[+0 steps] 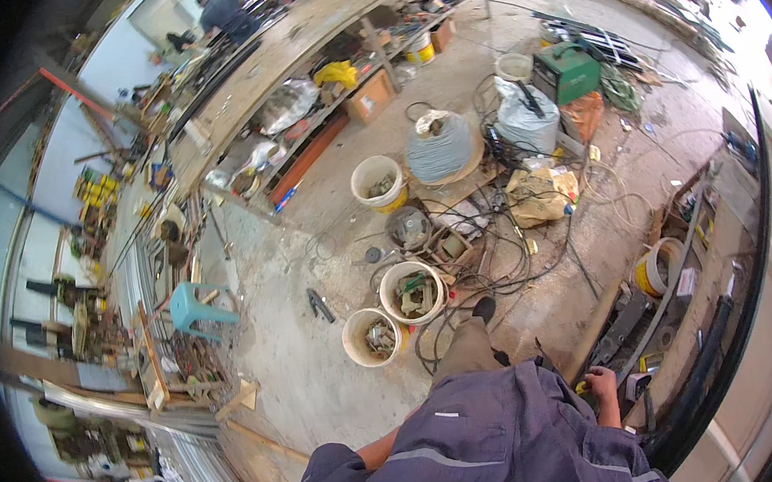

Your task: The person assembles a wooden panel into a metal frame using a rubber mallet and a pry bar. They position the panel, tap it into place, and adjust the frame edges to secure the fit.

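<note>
My right hand (602, 384) is low at the right, beside the long trough of tools and parts (587, 338). Its fingers are curled, and a small yellow thing shows at their left edge, too small to name. Close to its right lies a small dark and pale object (637, 386) in the trough. Of my left arm only a bit of forearm (379, 449) shows; my left hand is hidden behind my dark jacket (476, 435). My shoe (485, 308) stands on the floor ahead, near two white buckets of metal parts, one (412, 293) behind the other (372, 338).
Black cables (509, 278) loop across the floor by my foot. Beyond stand another bucket (378, 183), a coil of grey wire (439, 149) and a green machine (566, 73). A blue stool (202, 309) is at left. Two people are behind the long workbench (296, 51).
</note>
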`<state>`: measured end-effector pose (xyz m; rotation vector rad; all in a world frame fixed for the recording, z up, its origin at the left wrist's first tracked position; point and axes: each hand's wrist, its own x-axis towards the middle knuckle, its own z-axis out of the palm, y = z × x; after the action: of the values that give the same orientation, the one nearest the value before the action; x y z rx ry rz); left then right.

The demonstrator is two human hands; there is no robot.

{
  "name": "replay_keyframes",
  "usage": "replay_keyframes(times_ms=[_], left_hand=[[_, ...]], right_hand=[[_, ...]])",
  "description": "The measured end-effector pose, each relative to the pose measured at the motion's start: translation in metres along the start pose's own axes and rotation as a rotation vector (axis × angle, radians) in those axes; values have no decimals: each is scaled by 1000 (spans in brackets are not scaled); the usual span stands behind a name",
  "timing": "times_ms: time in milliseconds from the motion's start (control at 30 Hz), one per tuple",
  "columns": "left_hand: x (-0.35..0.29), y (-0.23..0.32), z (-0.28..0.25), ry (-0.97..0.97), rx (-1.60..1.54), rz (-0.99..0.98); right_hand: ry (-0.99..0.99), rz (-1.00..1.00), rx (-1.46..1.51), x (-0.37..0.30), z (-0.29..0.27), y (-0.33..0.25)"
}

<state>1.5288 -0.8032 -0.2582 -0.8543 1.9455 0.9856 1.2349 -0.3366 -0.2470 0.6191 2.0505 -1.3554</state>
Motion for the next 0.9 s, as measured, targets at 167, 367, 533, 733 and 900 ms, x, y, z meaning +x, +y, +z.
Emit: replay_keyframes(times_ms=[167,367,533,733,900], left_hand=[[27,31,-58,-18,114,59],[93,144,-140,-23,268,280],[175,247,-213,102,172,574],[82,561,-259,4,124,1134],[-101,719,-292,-127,-124,1830]], right_hand=[[126,162,30,-32,-1,55],[177,105,-83,-47,13,81],[271,266,328,-48,31,38],[405,380,555,-80,58,13],[518,443,653,-131,89,1]])
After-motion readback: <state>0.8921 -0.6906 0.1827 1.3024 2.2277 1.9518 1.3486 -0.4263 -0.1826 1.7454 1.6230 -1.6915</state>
